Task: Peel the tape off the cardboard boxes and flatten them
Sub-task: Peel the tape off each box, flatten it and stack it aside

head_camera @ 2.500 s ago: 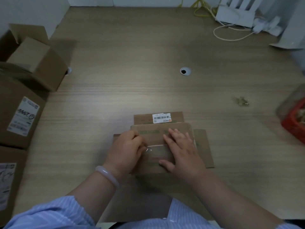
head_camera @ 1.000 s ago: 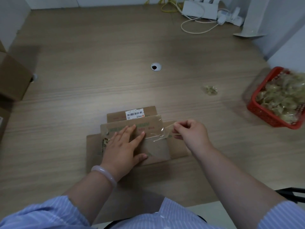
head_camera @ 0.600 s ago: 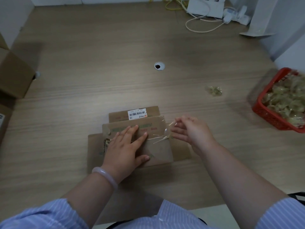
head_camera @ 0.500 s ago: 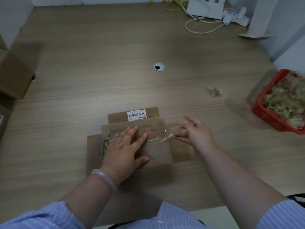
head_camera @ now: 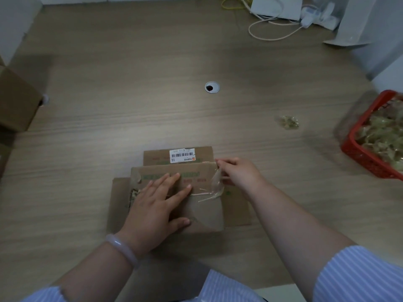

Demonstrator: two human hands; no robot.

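A flattened cardboard box (head_camera: 205,212) with a white barcode label (head_camera: 182,155) lies on the wooden table near me. My left hand (head_camera: 157,205) presses flat on its left half, fingers spread. My right hand (head_camera: 237,173) is at the box's upper right corner and pinches a strip of clear tape (head_camera: 214,186). The strip is partly lifted and still clings to the box across its middle.
A red basket (head_camera: 366,158) full of crumpled tape stands at the right edge. A small wad of tape (head_camera: 287,122) lies on the table. More cardboard boxes (head_camera: 15,103) are at the left edge. A cable grommet (head_camera: 212,87) and white cables (head_camera: 274,33) lie farther back.
My right hand has moved up to the box's upper right corner and pinched the tape again. The left hand stays pressed on the box.
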